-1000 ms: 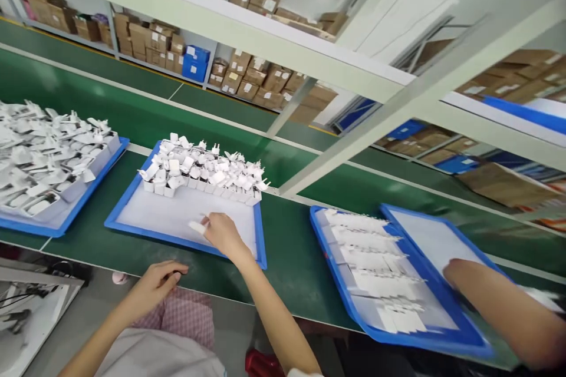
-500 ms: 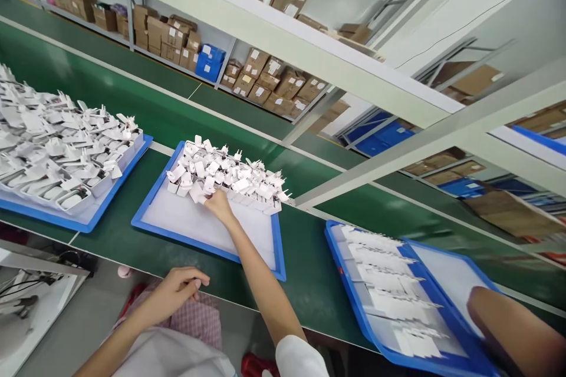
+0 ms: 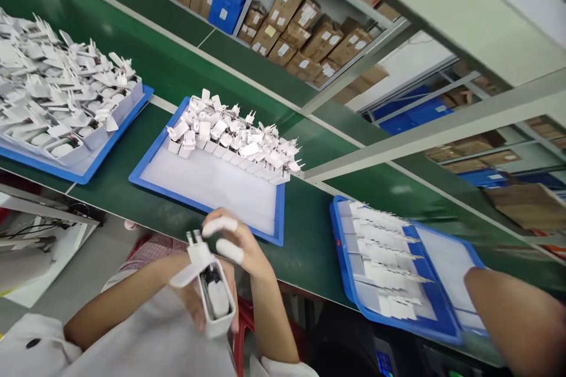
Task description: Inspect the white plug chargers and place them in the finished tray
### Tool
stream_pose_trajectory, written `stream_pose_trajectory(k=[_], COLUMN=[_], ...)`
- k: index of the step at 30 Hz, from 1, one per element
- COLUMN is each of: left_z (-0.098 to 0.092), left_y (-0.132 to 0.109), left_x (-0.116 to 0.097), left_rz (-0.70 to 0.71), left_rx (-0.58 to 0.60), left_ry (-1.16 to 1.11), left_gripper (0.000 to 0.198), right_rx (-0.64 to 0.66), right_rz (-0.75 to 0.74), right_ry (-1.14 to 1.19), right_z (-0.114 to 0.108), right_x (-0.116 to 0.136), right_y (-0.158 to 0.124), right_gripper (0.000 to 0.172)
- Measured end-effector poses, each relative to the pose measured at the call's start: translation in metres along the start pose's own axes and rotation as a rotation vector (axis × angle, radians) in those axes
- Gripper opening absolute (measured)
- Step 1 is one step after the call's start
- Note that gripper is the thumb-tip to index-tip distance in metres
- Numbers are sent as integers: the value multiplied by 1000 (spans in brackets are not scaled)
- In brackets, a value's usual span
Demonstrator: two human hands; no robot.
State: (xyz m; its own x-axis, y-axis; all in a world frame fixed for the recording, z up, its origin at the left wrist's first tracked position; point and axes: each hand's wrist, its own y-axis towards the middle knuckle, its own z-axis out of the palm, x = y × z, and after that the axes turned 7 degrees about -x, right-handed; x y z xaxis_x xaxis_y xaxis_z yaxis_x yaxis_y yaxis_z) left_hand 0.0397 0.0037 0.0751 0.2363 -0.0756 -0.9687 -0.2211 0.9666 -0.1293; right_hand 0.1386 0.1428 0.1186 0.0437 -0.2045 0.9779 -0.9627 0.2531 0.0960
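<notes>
In front of my body, my left hand (image 3: 193,301) grips an opened white plug adapter (image 3: 216,297). Its two pins point up and away, a white lid piece sticks out to the left, and dark and pale parts show inside the casing. Just above and to the right is my right hand (image 3: 242,250), its fingers curved and apart, with white covers on two of them. It holds nothing that I can see. Beyond the hands lies a blue-rimmed tray (image 3: 206,207) with many similar white adapters (image 3: 239,135) packed along its far side.
On the left stands a fuller tray (image 3: 95,159) of white adapters. Another blue tray (image 3: 349,274) with rows of white pieces lies right, beside a second tray (image 3: 446,256). A blurred skin-coloured shape (image 3: 508,312) juts in at right. A slanted beam (image 3: 398,144) crosses above the green table (image 3: 305,247).
My right hand has come back from the middle tray to my left hand. A white adapter is now in my left hand, which was empty before. The view has tilted down.
</notes>
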Motion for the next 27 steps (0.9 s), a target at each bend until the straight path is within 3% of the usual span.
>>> stream_pose_trajectory(k=[2, 3, 6, 10, 15, 19, 23, 27], left_z=[5, 6, 9, 13, 21, 23, 25, 25], left_y=[-7, -11, -17, -16, -16, -21, -23, -24], left_x=[-8, -11, -13, -4, -4, -8, -2, 4], left_rz=[101, 146, 269, 431, 533, 569, 525, 447], left_rx=[-18, -62, -166, -89, -30, -40, -66, -97], left_ry=[53, 86, 162, 264, 397, 521, 506, 477], left_gripper=[30, 29, 31, 36, 34, 34, 30, 30], right_rx=[-379, -488, -576, -670, -678, -603, -523, -557], right_rz=[-5, -55, -190, -216, -321, -301, -309, -279], right_ry=[-85, -107, -197, -434, -653, -733, -762, -702], right_z=[7, 12, 27, 41, 44, 40, 35, 38], right_x=[-4, -5, -9, -9, -1, 5, 4, -2], right_y=[-24, -39, -82, -109, -112, -111, -106, -103], right_gripper=[28, 28, 38, 56, 48, 38, 27, 28])
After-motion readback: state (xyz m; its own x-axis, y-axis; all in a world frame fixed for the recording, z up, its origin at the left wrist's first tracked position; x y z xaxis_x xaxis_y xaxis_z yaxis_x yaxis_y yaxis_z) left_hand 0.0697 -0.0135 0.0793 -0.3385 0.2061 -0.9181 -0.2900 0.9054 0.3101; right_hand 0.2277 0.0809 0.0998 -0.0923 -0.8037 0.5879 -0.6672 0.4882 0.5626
